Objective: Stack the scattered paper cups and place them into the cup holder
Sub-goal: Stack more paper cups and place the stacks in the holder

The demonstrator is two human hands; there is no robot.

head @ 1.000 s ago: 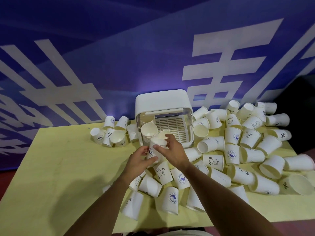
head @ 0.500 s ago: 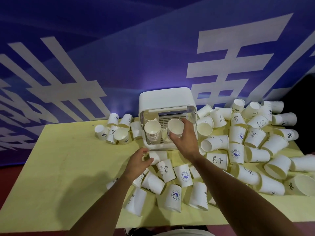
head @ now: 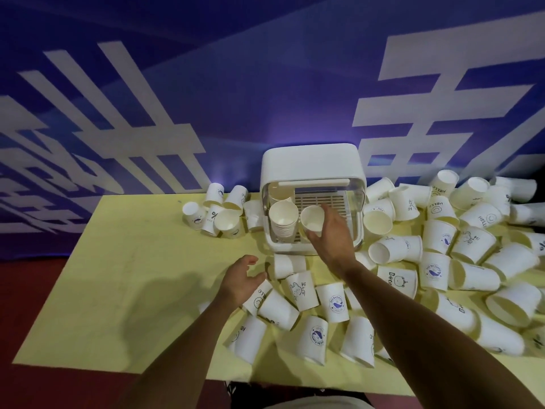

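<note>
Paper cups [head: 300, 290] lie tipped on their sides across the front and right of the yellow table [head: 118, 276]. One cup [head: 312, 218] is upright in the open front of the white cup holder [head: 312, 163]. The right hand [head: 333, 234] grips this cup, with the thumb under its near side and the fingers curled over its far rim. It sits just beside a nested stack [head: 283, 215] that stands in the left part of the holder. The slatted tray [head: 333, 202] shows behind the hand on the right.

The left hand [head: 241, 278] hovers low over the table with loosely curled fingers and holds nothing. It is just left of the fallen cups in front of the holder.

A wide stretch of tabletop runs from that hand to the table's left edge and carries only the arms' shadow. To the right, a large pile [head: 460, 246] of cups crowds from the holder's side wall out to the frame's edge. Some of them press right against the holder. A small cluster [head: 218, 211] sits close to the holder's left wall, near the table's far edge. Several cups in front lie close to the near edge, under the forearms.

The holder stands at the back of the table against a blue backdrop [head: 236, 98] with large white characters. Dark red floor [head: 35, 290] shows past the left edge.
</note>
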